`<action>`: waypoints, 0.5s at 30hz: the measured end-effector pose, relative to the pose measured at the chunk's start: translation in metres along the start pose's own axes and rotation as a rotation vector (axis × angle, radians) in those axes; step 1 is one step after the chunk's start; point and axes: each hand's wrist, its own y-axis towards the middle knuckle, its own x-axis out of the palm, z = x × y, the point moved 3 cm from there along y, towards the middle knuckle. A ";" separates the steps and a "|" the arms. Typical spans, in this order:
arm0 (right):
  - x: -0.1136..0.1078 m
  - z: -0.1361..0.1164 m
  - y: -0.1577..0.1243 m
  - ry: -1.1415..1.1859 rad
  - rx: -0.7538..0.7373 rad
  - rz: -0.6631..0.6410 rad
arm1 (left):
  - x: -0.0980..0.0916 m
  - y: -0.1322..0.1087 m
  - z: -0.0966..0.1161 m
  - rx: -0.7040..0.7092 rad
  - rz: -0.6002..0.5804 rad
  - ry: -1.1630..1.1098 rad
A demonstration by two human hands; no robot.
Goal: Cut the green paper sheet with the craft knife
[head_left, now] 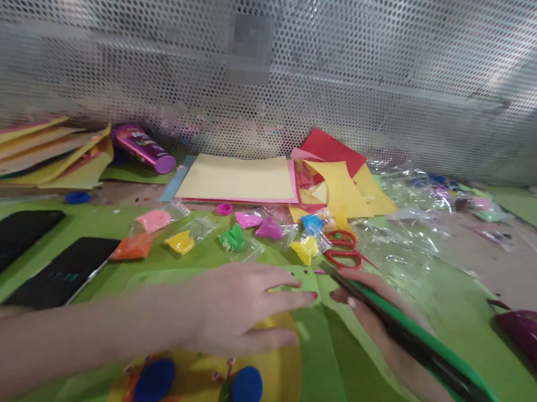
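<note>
My left hand (250, 308) is stretched palm down with its fingers apart, over a yellow paper shape (199, 382) on a light green sheet (324, 354). Whether it touches the paper I cannot tell. Two blue discs, one left (154, 383) and one right (246, 390), sit on the yellow shape with orange and green pieces around them. My right hand (372, 314) is closed around a long, flat dark thing with a green rim (429, 355), blurred and slanting across the hand. Red-handled scissors (345, 257) lie just beyond that hand's fingertips.
Small bags of coloured clay (232, 239) lie in a row beyond my hands. Two black phones (66, 272) are at left, a purple device (530, 337) at right. Paper sheets (239, 179), a purple can (144, 148) and clear plastic wrap (399, 240) lie before a perforated metal panel (279, 100).
</note>
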 end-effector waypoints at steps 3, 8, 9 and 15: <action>0.009 0.012 0.028 0.059 0.012 -0.059 | 0.019 0.023 -0.006 0.026 -0.102 -0.003; 0.012 0.023 0.035 0.088 0.017 -0.026 | 0.029 0.011 0.001 -0.080 -0.187 -0.007; 0.012 0.023 0.032 0.085 -0.004 -0.009 | 0.027 0.008 0.003 -0.099 -0.190 -0.010; 0.020 0.013 0.020 0.032 -0.190 -0.062 | 0.020 0.007 -0.001 -0.158 -0.192 0.018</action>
